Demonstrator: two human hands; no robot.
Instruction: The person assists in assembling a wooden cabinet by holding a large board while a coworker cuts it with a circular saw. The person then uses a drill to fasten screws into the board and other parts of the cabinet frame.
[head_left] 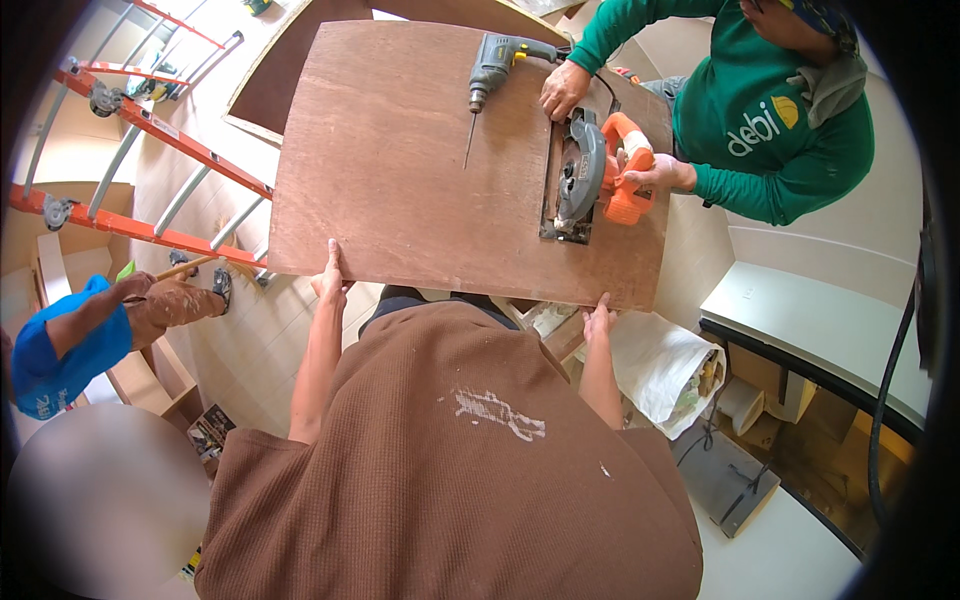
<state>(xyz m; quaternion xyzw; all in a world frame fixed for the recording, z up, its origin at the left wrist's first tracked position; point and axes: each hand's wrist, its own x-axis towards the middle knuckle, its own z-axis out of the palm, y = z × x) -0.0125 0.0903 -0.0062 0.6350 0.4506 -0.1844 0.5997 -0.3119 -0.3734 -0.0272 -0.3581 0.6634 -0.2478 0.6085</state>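
Observation:
A large reddish-brown plywood board lies in front of me. Its near edge is gripped on the left by my left hand, thumb on top and fingers partly hidden below. Farther right along the same edge, my right hand holds the board too, its thumb at the rim. On the board lies a grey power drill with a long thin bit. Beside it stands an orange circular saw, held by the hands of a co-worker in a green long-sleeved shirt.
An orange ladder leans at the left. Another person in a blue shirt is beyond it, holding a wooden handle. To my right are a white sack, a white-topped counter and a black cable. A wooden box sits behind the board.

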